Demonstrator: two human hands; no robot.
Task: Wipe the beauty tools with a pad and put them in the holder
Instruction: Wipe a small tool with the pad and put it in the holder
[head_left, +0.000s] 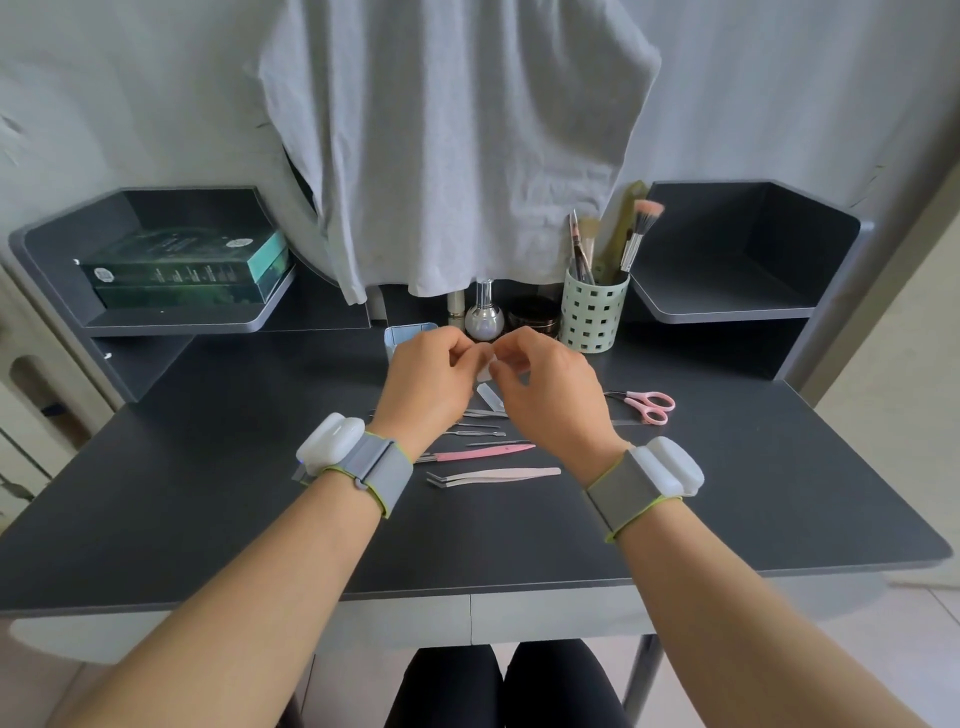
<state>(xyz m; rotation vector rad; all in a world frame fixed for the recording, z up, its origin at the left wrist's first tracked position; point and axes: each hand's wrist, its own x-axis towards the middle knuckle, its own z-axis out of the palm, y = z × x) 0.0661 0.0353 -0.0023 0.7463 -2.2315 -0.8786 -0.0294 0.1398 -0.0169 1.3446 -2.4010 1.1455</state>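
While both hands pinch it, pad (487, 364) sits between left hand (431, 382) and right hand (545, 387) grips.

The holder (592, 315) is flanked by a dark jar (535, 315) on its left; bare surface (727, 493) is left open before it, beyond the pink scissors (647, 404).
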